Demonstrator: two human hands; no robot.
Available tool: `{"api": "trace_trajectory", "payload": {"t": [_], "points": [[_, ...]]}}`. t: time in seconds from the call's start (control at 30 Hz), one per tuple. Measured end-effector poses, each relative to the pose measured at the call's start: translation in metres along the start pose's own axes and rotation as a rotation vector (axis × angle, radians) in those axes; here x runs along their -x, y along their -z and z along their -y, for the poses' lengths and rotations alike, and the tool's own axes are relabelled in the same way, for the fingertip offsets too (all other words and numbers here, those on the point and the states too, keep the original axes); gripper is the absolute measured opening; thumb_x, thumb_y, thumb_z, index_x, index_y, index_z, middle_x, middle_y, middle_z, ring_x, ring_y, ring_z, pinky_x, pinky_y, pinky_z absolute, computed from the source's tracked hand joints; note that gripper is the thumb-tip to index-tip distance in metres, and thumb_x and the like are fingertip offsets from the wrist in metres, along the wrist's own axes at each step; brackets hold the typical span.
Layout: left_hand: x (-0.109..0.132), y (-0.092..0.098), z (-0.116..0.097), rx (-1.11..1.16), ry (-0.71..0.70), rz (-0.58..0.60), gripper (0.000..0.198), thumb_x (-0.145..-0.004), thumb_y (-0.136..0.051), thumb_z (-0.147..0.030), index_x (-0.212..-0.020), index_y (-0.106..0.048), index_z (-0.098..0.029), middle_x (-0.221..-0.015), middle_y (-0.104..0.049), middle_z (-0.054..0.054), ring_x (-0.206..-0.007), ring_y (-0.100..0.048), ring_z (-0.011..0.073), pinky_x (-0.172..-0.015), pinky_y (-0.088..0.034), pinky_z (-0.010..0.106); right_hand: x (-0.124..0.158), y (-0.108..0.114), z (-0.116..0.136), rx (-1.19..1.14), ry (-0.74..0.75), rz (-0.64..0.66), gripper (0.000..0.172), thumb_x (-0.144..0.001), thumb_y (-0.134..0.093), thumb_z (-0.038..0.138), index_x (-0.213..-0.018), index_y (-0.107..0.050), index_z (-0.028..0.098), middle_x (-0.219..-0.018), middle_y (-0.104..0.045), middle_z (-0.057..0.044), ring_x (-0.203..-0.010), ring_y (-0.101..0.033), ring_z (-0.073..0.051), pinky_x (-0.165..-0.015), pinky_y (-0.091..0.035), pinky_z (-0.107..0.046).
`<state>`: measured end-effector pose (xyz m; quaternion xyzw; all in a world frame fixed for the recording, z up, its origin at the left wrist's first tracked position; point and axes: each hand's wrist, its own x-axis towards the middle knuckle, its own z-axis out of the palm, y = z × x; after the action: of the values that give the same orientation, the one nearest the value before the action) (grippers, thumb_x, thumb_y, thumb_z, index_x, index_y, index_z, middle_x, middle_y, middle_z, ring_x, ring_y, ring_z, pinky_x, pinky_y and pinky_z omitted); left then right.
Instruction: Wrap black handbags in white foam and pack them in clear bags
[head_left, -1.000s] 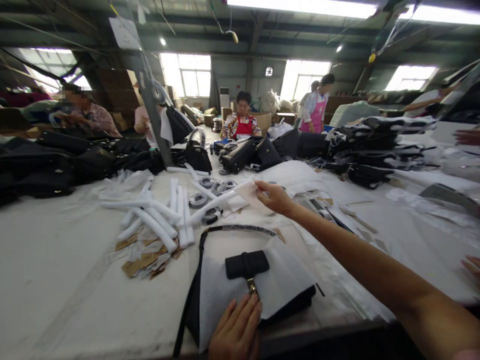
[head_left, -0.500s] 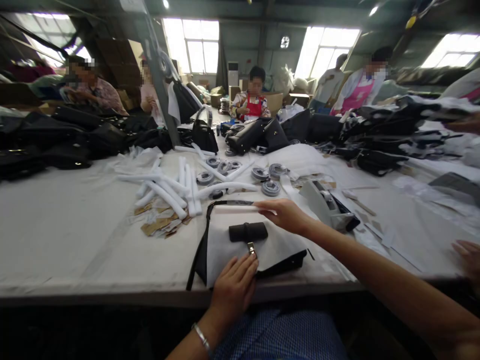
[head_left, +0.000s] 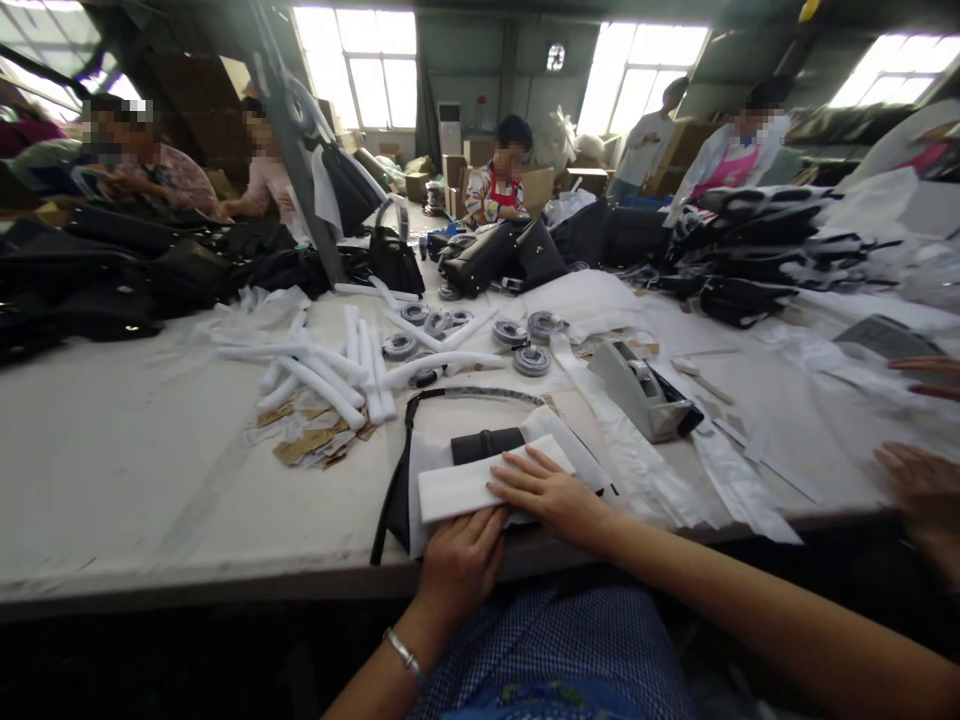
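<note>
Left hand and right hand on a white strip laid over a black bag at the near edge of the worktop.
The right hand lies flat and released, fingers spread, pressing the strip's right end. The left hand meets the strip's near edge with fingers curled, and I cannot tell whether it grips. The bag lies flat under a white sheet, its black tab showing just beyond the strip and its strap arching behind. Just right of it stands a grey tape dispenser. Tape rolls, white foam tubes and cardboard scraps lie further back and left. Another person's hand rests at the worktop's right edge.
</note>
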<state>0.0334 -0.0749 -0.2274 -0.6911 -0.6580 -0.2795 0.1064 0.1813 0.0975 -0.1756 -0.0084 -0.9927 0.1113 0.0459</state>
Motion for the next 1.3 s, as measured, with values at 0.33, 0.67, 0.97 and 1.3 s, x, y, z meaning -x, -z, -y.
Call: {"api": "trace_trajectory", "payload": {"t": [0.33, 0.67, 0.97, 1.3], "points": [[0.000, 0.003, 0.002, 0.006, -0.005, -0.015, 0.039, -0.092, -0.056, -0.021, -0.130, -0.061, -0.020, -0.117, -0.074, 0.006, -0.099, -0.071, 0.0233, -0.086, -0.058, 0.037, 0.009, 0.008, 0.004, -0.138, -0.022, -0.003, 0.062, -0.092, -0.050, 0.014, -0.152, -0.039, 0.023, -0.156, -0.041, -0.008, -0.147, -0.032, -0.030, -0.121, -0.019, -0.058], [-0.027, 0.038, -0.014, 0.187, -0.046, -0.115, 0.046, -0.095, -0.053, -0.014, -0.141, -0.050, -0.020, -0.136, -0.063, 0.009, -0.125, -0.060, 0.0199, -0.105, -0.052, 0.033, 0.013, -0.006, 0.010, -0.149, -0.060, -0.106, 0.054, -0.098, -0.051, 0.039, -0.149, -0.045, 0.021, -0.154, -0.044, -0.011, -0.146, -0.034, -0.030, -0.121, -0.018, -0.056], [-0.027, -0.002, -0.009, -0.014, -0.016, 0.081, 0.068, -0.095, -0.056, -0.039, -0.154, -0.030, -0.018, -0.157, -0.038, 0.016, -0.145, -0.035, 0.0297, -0.112, -0.044, 0.047, 0.036, -0.006, 0.019, -0.258, -0.048, -0.361, 0.036, -0.095, -0.053, 0.024, -0.130, -0.064, 0.023, -0.133, -0.065, -0.008, -0.129, -0.056, -0.025, -0.116, -0.038, -0.050], [-0.024, -0.007, -0.008, -0.149, -0.058, 0.097, 0.063, -0.095, -0.055, -0.026, -0.154, -0.032, -0.019, -0.158, -0.036, 0.015, -0.147, -0.032, 0.0304, -0.116, -0.038, 0.052, 0.088, -0.022, 0.050, -0.672, -0.982, -0.718, 0.019, -0.090, -0.059, 0.040, -0.099, -0.063, 0.024, -0.098, -0.073, -0.009, -0.091, -0.071, -0.029, -0.086, -0.058, -0.048]]}}
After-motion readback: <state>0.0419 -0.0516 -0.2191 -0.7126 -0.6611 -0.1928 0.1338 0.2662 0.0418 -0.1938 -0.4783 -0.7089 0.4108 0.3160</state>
